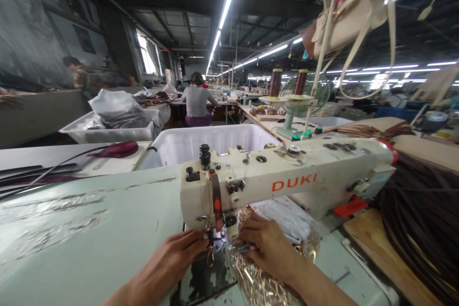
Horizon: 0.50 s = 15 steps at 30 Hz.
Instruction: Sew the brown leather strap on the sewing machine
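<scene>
A cream sewing machine (pixel 287 177) marked DUKI stands on the pale table (pixel 89 229) in front of me. My left hand (pixel 172 260) reaches to the presser foot (pixel 215 239), its fingertips touching a small metal piece there. My right hand (pixel 272 248) rests on a clear bag of gold metal hardware (pixel 258 282) under the machine's arm, fingers pinching something at the needle area. What exactly each hand pinches is too small to tell.
White plastic bins (pixel 201 146) stand behind the machine. Dark straps (pixel 423 210) pile at the right beside a wooden board (pixel 380 248). Thread spools (pixel 275 82) and a beige handbag (pixel 351 14) hang above. A person (pixel 196 100) sits at a far table.
</scene>
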Tool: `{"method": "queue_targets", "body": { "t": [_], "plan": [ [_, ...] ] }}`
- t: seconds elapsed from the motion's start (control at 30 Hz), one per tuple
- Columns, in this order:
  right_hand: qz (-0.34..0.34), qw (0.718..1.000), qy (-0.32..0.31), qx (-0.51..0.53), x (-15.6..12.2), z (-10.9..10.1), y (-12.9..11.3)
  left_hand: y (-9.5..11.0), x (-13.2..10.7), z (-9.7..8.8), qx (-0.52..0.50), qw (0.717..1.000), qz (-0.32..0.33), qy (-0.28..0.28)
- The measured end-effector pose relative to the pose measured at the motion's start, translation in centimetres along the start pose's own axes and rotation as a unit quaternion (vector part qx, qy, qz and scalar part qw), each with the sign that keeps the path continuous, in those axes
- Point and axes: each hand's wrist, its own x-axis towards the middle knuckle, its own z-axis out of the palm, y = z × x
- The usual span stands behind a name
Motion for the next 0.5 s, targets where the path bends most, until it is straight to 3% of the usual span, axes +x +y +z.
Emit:
{"method": "queue_targets", "body": {
  "t": [0.07, 0.23, 0.33, 0.5],
  "plan": [
    [0.001, 1.000, 0.002, -0.005, 0.0, 0.1, 0.0, -0.6, 0.1, 0.1, 0.006, 1.000, -0.012, -0.006],
    [-0.001, 1.000, 0.006, -0.010, -0.1, 0.0, -0.1, -2.0, 0.8, -0.7, 0.020, 0.992, -0.006, -0.127],
    [-0.004, 1.000, 0.001, -0.014, 0.1, 0.0, 0.0, -2.6, 1.5, -1.3, 0.026, 0.988, 0.000, -0.151],
    [-0.017, 1.000, -0.008, -0.024, -0.2, 0.1, -0.1, -1.2, 2.6, -2.5, 0.050, 0.972, 0.078, -0.214]
  ]
}}
